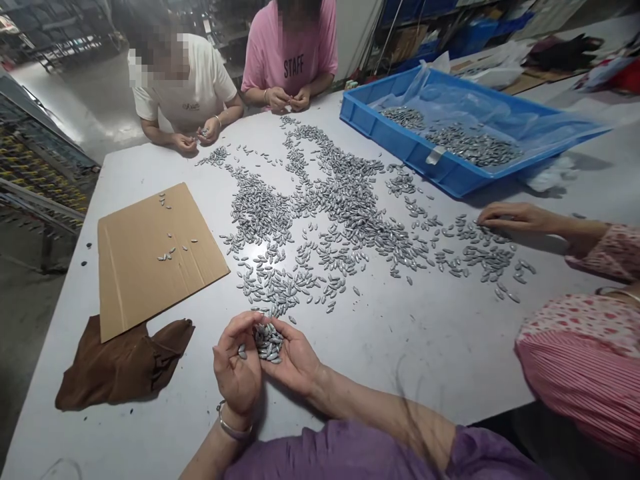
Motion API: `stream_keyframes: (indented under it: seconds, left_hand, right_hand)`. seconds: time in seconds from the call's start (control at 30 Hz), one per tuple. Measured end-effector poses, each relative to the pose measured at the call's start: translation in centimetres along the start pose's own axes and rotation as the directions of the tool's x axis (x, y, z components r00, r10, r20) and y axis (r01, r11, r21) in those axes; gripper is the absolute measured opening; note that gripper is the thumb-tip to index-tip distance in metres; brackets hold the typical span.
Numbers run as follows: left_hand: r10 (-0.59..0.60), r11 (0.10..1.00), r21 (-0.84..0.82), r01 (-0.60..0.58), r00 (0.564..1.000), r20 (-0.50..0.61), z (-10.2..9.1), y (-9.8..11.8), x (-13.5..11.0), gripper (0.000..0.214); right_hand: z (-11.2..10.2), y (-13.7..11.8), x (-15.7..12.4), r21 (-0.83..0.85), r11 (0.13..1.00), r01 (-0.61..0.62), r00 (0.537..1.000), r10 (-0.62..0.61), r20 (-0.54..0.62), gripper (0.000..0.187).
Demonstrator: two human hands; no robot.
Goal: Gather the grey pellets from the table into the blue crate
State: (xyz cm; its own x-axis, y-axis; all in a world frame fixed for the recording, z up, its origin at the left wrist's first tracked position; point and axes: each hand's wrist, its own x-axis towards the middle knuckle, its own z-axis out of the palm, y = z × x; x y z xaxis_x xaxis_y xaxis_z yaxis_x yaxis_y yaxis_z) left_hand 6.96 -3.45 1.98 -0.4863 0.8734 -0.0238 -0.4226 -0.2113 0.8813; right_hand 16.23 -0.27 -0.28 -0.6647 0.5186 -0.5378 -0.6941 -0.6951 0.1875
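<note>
At the table's near edge, my left hand (238, 373) and my right hand (299, 363) are cupped together. Between them lies a small heap of shiny grey, pointed-oval pieces (269, 343), resting mostly in my right palm. One more piece (243, 351) sits against the curled fingers of my left hand, whose wrist wears a bracelet (233, 427). Just beyond my fingertips, the near end of a big spread of the same grey pieces (275, 283) covers the middle of the table. My fingertips hide part of what I hold.
Left of my hands are a cardboard sheet (150, 267) with several pieces on it and a brown cloth (120, 367). A blue tray (415, 160) with more pieces stands back right. Two people handle pieces across the white table (380, 360); a co-worker's hand (515, 217) touches pieces at right.
</note>
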Motion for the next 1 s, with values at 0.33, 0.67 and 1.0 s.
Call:
stream_keyframes:
  seconds: [0.33, 0.67, 1.0]
  left_hand:
    - [0.117, 0.989, 0.081, -0.121, 0.991, 0.059, -0.3, -0.1, -0.4, 0.062]
    - [0.215, 0.971, 0.136, -0.194, 0.963, -0.163, -0.6, -1.3, -0.1, 0.05]
    - [-0.668, 0.617, -0.576, 0.536, 0.744, -0.024, 2.0, -2.4, -0.8, 0.04]
  right_hand:
    - [-0.3, -0.4, 0.1, 0.051, 0.997, -0.062, 0.998, 0.06, 0.032, 0.021]
    - [-0.5, -0.7, -0.3, -0.002, 0.999, -0.033, 0.999, 0.033, 0.011, 0.021]
    - [0.7, -1.1, -2.0, -0.516, 0.607, 0.605, 0.793, -0.519, 0.319, 0.043]
